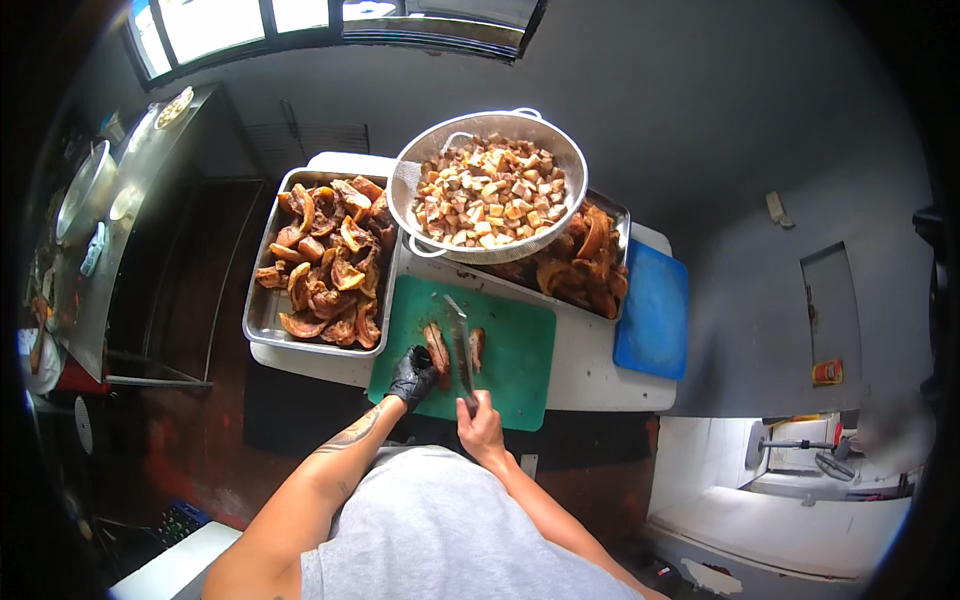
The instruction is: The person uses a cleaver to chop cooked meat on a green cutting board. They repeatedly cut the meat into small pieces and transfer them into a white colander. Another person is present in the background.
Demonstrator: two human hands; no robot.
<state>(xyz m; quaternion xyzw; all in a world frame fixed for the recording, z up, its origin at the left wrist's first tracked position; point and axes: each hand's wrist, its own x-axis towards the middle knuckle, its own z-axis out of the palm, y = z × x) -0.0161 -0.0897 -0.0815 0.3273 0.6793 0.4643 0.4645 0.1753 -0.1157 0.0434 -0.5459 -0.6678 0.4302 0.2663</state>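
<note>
My left hand (414, 377), in a black glove, curls against the lower left side of a piece of browned cooked meat (436, 346) on a green cutting board (517, 360). The bare fingers of my right hand (481, 429) grip the handle of a large knife (459, 334). Its blade points away from me, just right of that piece. On the blade's other side lies a second, narrower piece of meat (476, 349). Small crumbs are scattered near the blade tip.
Left of the board, a metal tray (259, 330) holds large browned meat chunks. A mesh colander (405, 180) of diced meat overlaps another meat-filled tray (624, 225) behind the board. A blue cutting board (651, 311) lies at the white table's (585, 386) right end. Farther left is a steel counter (142, 202).
</note>
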